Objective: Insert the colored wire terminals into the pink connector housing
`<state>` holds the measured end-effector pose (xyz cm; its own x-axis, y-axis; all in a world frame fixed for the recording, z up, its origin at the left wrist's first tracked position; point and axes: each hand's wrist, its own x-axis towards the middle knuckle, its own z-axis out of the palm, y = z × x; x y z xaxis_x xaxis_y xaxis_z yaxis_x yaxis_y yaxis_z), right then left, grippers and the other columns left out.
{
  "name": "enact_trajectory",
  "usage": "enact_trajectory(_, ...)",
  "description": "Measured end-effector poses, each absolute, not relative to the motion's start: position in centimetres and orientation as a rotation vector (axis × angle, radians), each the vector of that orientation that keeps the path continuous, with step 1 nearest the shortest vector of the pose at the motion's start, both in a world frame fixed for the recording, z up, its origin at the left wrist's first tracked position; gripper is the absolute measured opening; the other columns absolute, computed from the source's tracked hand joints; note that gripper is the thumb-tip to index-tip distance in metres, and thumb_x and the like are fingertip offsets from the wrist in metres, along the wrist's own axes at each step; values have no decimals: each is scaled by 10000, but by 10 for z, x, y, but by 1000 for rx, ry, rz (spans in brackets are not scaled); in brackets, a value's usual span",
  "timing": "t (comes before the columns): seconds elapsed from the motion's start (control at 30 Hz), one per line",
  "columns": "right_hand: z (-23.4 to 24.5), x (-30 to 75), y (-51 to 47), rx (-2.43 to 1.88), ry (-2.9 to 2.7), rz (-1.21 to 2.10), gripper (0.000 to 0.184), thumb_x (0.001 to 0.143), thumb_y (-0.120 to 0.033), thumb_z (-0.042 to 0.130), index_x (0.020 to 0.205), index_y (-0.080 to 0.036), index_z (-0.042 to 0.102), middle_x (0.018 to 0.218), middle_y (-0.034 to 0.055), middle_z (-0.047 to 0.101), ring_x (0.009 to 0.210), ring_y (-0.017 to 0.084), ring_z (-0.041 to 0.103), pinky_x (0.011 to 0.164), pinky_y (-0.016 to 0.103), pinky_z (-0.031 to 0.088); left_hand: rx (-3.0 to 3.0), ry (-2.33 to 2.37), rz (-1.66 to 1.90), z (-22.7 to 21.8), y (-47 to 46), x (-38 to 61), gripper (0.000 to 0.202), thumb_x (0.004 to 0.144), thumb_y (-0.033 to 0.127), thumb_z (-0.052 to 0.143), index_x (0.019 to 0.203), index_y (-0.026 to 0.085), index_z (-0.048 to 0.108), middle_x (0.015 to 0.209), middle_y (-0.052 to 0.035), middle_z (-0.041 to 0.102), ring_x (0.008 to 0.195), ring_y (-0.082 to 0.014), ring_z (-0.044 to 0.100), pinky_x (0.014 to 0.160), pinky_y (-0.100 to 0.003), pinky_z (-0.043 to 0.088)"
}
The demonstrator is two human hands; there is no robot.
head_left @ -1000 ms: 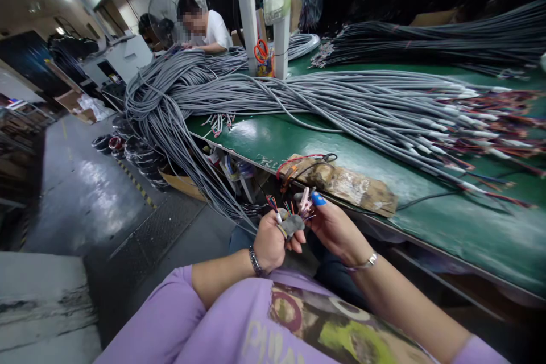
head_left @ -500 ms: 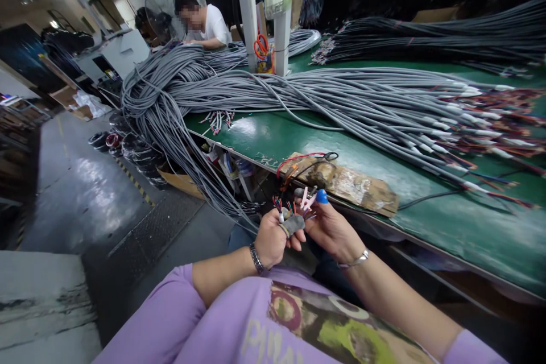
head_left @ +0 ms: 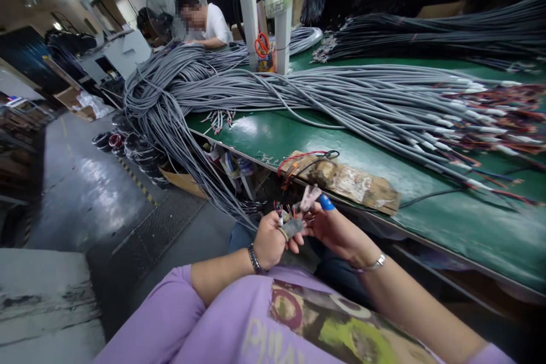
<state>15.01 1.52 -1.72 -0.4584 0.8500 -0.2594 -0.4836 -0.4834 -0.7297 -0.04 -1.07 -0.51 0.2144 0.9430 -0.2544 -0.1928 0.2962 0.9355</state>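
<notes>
My left hand point(head_left: 269, 240) is closed around the end of a grey cable point(head_left: 291, 226), its thin coloured wires point(head_left: 284, 208) fanning out above my fingers. My right hand point(head_left: 336, 228) is closed next to it, pinching a small pink piece point(head_left: 309, 197) at the wire tips; a blue cap point(head_left: 326, 202) covers one fingertip. Both hands hover just below the front edge of the green table point(head_left: 298, 139), above my lap. Watches or bracelets sit on both wrists.
A big bundle of grey cables point(head_left: 324, 96) lies across the table and spills over its left end to the floor. A brown cardboard strip point(head_left: 354, 183) with red and black leads lies near the edge. Another person point(head_left: 205, 23) works at the far end by white posts point(head_left: 247, 11).
My right hand has tilted and shifted slightly right with the pink piece, the blue-capped finger now lower. My left hand has barely moved.
</notes>
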Motion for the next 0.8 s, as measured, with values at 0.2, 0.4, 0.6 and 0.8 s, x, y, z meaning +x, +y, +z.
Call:
enact_trajectory(0.2,-5,156,8,-1016,-1096,1789,362,608,-467,828,698,-157,665,653,16,634,606,136,548,632,272,451,1099,1035,860,-11,-15,-7,377,713,497,684,702,149,542,537,4,603,375,-76,508,378,-181,296)
enact_trajectory(0.4,-1,155,1,-1042,-1350,1610,347,702,-506,746,723,-166,681,678,22,647,639,156,562,658,286,460,1185,994,628,-15,-12,-9,361,714,473,680,638,139,567,513,-8,606,371,-79,505,390,-190,322)
enact_trajectory(0.6,-15,165,-3,-1044,-1118,1706,463,701,-586,716,865,-156,671,792,59,644,686,156,566,663,299,485,975,1034,815,-10,-12,-8,392,704,510,668,659,141,543,527,-15,617,353,-75,508,346,-185,225)
enact_trajectory(0.8,-19,152,-10,-1090,-1202,1541,383,712,-528,730,765,-163,628,684,16,589,626,132,507,601,262,434,972,986,817,-11,-12,-8,455,700,570,658,650,130,550,543,-36,629,362,-77,517,357,-186,249)
